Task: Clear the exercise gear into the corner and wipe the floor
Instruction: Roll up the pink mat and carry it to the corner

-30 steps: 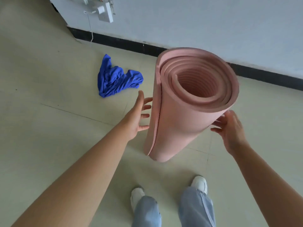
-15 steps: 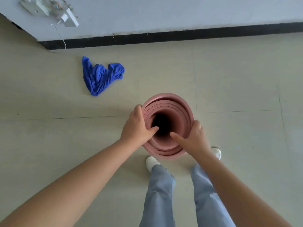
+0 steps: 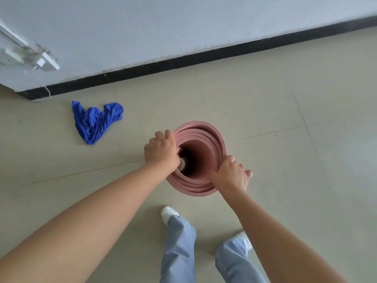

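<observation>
A rolled pink exercise mat (image 3: 202, 148) stands upright on the tiled floor, and I look straight down into its hollow core. My left hand (image 3: 161, 152) grips the top rim on the left, fingers curled over the outer layers. My right hand (image 3: 231, 174) holds the rim on the near right, thumb inside and fingers outside. A crumpled blue cloth (image 3: 95, 121) lies on the floor to the left, apart from the mat.
A grey wall with a black skirting strip (image 3: 183, 62) runs across the back. A white socket fitting (image 3: 43, 63) with a thin cord hangs at the wall's left corner. My legs and white shoes (image 3: 169, 214) stand just behind the mat.
Both hands went from open beside the tilted mat to holding its top rim. The mat now stands vertical, and the view has turned so the wall runs diagonally.
</observation>
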Tool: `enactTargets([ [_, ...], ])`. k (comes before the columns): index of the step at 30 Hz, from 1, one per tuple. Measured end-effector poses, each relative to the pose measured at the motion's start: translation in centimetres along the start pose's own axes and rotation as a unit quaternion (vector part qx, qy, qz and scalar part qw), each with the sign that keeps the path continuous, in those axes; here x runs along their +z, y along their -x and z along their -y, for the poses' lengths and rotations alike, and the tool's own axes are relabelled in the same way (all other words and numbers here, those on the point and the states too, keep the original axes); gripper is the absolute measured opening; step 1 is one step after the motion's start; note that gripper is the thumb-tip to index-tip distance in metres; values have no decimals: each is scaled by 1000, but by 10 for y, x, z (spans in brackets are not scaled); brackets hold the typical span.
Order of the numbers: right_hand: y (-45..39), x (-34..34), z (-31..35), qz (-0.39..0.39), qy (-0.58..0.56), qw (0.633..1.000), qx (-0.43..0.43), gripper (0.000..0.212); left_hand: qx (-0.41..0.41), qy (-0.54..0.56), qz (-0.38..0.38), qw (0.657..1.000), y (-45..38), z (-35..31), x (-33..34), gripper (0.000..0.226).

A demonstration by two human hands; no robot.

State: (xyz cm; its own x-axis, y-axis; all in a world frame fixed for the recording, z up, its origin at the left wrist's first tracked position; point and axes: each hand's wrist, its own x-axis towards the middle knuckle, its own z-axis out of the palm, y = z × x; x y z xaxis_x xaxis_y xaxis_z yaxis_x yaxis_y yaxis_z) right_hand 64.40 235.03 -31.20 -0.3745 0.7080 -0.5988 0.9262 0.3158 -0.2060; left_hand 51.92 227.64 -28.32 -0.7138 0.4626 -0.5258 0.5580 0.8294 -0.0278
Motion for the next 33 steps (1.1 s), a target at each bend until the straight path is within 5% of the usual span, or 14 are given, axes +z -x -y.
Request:
enactTargets([
  [14, -18, -229, -277, -111, -92, 982, 121, 25, 198, -42, -3, 979, 78, -358, -81, 40],
  [33, -190, -644, -614, -193, -174, 939, 223, 20, 386, -54, -29, 920, 50, -910, -281, 48],
])
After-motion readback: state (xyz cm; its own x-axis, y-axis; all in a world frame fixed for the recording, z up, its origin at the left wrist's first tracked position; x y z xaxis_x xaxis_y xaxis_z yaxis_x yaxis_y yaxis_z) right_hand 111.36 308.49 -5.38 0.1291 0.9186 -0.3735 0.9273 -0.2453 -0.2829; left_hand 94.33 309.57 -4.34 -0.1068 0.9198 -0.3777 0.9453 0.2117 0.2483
